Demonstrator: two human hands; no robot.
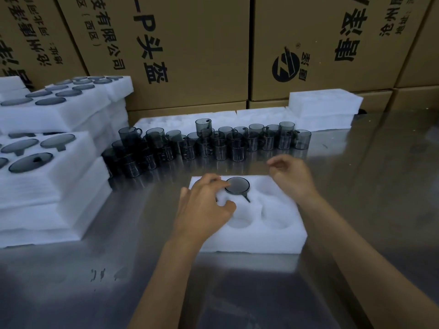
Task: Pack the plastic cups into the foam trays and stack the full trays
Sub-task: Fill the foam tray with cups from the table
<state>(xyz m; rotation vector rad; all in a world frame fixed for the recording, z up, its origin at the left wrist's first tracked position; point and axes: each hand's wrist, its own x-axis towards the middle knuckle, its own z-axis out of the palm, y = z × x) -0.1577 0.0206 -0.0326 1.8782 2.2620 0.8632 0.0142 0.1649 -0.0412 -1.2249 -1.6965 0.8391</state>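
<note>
Tray [249, 236] is lying on the tabletop [237, 293], one cup [237, 185] sitting in a back pocket, handle in its slot; other visible pockets are showing bare. Left hand [204, 205] is resting on the tray, fingers curled, fingertips touching the cup's rim; gripping anything underneath, cannot tell. Right hand [288, 175] is hovering past the tray, loosely curled, holding nothing. Loose cups [209, 143] are waiting in a crowd behind; full trays [47, 162] are stacking at left. Cups are looking light, stiff, smooth, likely slippery: pinch by handle or rim. Foam is looking soft and light, so lift trays from both ends.
</note>
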